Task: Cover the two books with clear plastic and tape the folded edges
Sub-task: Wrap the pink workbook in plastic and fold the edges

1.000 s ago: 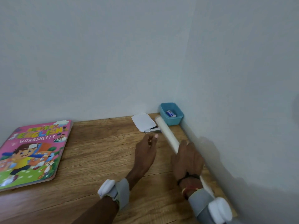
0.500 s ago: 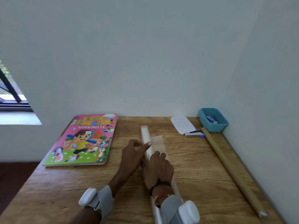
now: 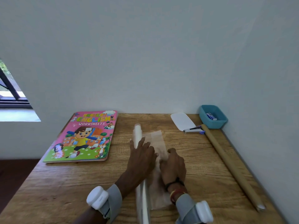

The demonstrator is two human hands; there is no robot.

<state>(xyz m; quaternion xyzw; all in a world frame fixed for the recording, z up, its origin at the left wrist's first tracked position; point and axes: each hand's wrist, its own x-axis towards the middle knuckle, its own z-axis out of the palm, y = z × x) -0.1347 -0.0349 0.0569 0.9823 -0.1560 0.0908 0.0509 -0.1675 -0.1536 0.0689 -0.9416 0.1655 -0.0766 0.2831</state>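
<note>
One book is in view, a pink "Nursery English Worksheets" book (image 3: 84, 136), lying flat at the back left of the wooden table (image 3: 64, 183). A roll of clear plastic (image 3: 137, 132) runs front to back in the middle, with a strip of unrolled sheet (image 3: 157, 139) spread to its right. My left hand (image 3: 140, 157) rests on the roll, fingers straight. My right hand (image 3: 174, 165) sits on the loose sheet with fingers curled onto its edge. The roll's near end is blurred.
A long brown cardboard tube (image 3: 229, 165) lies along the table's right edge by the wall. A blue tray (image 3: 223, 123) with a small item sits in the back right corner. A white lid (image 3: 182, 121) and a stapler (image 3: 193, 130) lie beside it. A window (image 3: 9, 94) is at the left.
The plastic roll came from the right wall side to the table's middle. It has unrolled further; my left hand now lies flat on it and my right hand has shifted right onto the loose sheet.
</note>
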